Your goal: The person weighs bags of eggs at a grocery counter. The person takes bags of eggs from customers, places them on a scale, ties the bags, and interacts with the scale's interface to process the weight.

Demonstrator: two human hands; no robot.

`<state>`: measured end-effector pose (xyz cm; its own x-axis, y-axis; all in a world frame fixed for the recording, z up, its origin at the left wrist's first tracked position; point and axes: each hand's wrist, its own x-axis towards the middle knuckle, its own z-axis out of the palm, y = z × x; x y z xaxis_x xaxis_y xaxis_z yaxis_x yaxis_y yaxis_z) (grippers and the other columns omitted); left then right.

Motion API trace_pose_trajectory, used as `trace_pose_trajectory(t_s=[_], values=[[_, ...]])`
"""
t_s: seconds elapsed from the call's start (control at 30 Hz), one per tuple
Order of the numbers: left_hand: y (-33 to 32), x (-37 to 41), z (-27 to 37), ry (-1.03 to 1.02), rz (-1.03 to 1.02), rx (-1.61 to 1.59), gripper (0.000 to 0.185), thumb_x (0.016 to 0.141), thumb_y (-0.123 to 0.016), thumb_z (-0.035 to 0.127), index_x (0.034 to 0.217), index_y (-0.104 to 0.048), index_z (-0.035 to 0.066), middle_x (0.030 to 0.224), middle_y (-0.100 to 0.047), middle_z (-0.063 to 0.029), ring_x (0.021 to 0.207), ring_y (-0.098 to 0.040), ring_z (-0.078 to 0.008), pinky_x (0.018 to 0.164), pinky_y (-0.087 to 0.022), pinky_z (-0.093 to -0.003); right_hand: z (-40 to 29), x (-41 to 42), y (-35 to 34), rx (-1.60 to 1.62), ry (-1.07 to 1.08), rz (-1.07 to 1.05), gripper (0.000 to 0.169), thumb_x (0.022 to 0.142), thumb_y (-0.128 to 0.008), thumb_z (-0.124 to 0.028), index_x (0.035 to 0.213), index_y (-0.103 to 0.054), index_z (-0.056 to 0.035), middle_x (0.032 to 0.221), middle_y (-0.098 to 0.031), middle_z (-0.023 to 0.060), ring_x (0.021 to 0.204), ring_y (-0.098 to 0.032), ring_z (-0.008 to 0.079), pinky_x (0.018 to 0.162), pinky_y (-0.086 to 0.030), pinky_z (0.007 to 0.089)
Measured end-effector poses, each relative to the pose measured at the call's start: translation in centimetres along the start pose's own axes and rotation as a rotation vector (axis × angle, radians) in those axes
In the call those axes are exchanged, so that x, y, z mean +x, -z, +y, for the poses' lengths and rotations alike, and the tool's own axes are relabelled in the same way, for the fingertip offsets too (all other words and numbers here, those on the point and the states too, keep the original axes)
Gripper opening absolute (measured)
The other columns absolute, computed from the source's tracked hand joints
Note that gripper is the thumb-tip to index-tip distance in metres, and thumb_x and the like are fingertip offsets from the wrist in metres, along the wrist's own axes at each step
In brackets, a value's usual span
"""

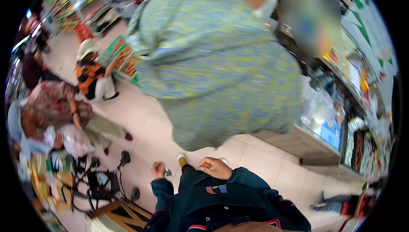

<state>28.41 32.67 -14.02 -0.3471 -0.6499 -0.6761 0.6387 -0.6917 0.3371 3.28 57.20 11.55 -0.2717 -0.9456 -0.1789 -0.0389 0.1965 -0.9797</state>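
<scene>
My left hand (158,170) is raised at waist height with its fingers curled. A small dark green and pale item (167,172) shows beside it, too blurred to tell what it is or whether the hand grips it. In front of my dark green apron (198,193), my right hand (216,168) is loosely closed, with nothing visible in it. Just ahead stands a person in a blue, green and yellow patterned top (214,62), filling the upper middle of the view.
A counter (319,139) with plastic bags runs along the right. Green crates of eggs (126,59) lie far left, beside a crouching person (92,72). Another person (76,113) carries a bag. A black wheeled cart (102,180) and a wooden crate (121,214) are near my left.
</scene>
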Motion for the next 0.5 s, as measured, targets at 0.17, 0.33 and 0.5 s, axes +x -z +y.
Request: trace_pose_trajectory(t_s=[0.17, 0.33, 0.5], values=[[-12.6, 0.0, -0.1, 0.070, -0.274, 0.009, 0.020, 0.088, -0.046, 0.012, 0.070, -0.039, 0.015, 0.060, -0.033, 0.0012, 0.053, -0.032, -0.0113, 0.053, -0.033, -0.0242, -1.6, 2.3, -0.5, -0.023, 0.072, -0.028, 0.016, 0.087, -0.058, -0.013, 0.099, -0.056, -0.0018, 0.087, -0.061, 0.0079, 0.079, -0.060, 0.0149, 0.073, -0.047, 0.0260], [-28.8, -4.8, 8.7, -0.323, -0.514, 0.201, 0.006, 0.080, -0.044, 0.003, 0.077, -0.045, 0.008, 0.072, -0.042, -0.0015, 0.060, -0.037, -0.0099, 0.058, -0.034, -0.0217, -2.8, 7.7, -2.4, -0.001, 0.062, -0.057, 0.017, 0.087, -0.059, -0.012, 0.100, -0.056, -0.0017, 0.089, -0.061, 0.0078, 0.081, -0.060, 0.0151, 0.074, -0.047, 0.0268], [-43.0, -15.4, 17.3, -0.358, -1.190, -0.165, 0.019, 0.081, -0.057, 0.012, 0.086, -0.039, 0.012, 0.075, -0.038, 0.0001, 0.068, -0.035, -0.0123, 0.061, -0.033, -0.0252, -3.2, 14.8, -4.9, 0.025, 0.082, -0.151, 0.016, 0.087, -0.058, -0.012, 0.099, -0.054, -0.0022, 0.089, -0.060, 0.0082, 0.081, -0.061, 0.0156, 0.076, -0.047, 0.0274]])
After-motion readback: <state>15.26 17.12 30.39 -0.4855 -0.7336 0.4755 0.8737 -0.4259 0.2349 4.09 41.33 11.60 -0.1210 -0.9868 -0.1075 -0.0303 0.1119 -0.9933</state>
